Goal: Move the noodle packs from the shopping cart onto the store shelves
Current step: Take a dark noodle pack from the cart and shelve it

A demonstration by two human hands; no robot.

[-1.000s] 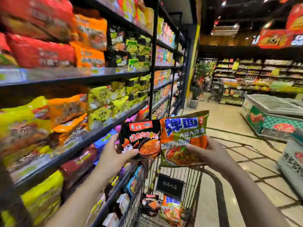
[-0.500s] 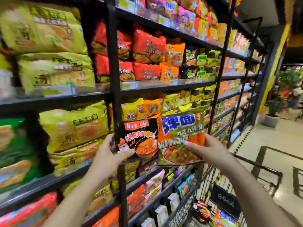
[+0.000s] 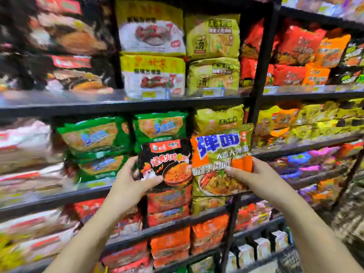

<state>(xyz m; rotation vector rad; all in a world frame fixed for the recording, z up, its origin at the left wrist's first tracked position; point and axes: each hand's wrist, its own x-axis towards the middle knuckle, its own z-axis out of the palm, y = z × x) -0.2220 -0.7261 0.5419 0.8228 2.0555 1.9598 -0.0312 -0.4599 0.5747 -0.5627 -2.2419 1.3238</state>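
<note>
While partly blurred, shelves behind two gripped noodle packs.

We see two noodle packs held up side by side in front of the store shelves, level with the middle shelf's green multipacks. The black noodle pack is upright, its face toward us, with a red label at its top, flame-coloured lettering and a pan of orange noodles printed low on it. Just to its right, touching or slightly overlapping its edge, is the orange-and-olive noodle pack, taller, upright, with big blue characters across its top and a dish of food pictured at its bottom.
</note>
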